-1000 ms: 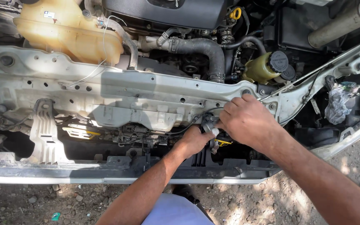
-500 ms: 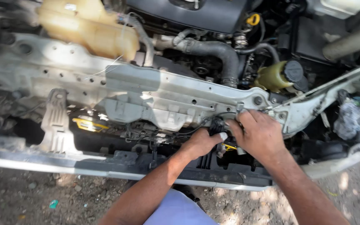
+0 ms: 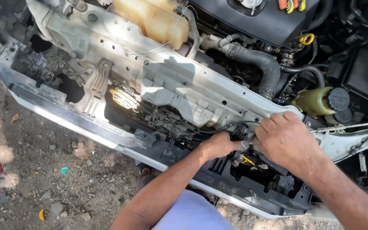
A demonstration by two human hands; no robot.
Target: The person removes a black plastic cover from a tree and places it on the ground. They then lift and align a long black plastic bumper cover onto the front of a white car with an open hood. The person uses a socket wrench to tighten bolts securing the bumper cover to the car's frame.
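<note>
1. I'm leaning over the open front of a car, both arms reaching under the pale grey metal front crossmember [image 3: 179, 87].
2. My left hand [image 3: 219, 145] is curling narrow around the small black plastic connector with its black cable [image 3: 238, 133], pinching it from the left.
3. My right hand [image 3: 287, 140] is closing on the same connector from the right, fingers bent down over it. Fingertips are hidden, so I can't tell the exact grip.
4. The connector is sitting just below the crossmember's lower edge, between my two hands, above the black plastic lower grille panel [image 3: 218, 168].
5. A yellow clip [image 3: 247, 161] is showing just under my hands.
6. Near my right hand: the yellowish fluid reservoir with a black round cap [image 3: 320, 101].
7. Further up: the black ribbed rubber hose [image 3: 260, 64] and the cream translucent coolant tank [image 3: 154, 19].
8. Gravel ground [image 3: 64, 187] is lying below the bumper line.
</note>
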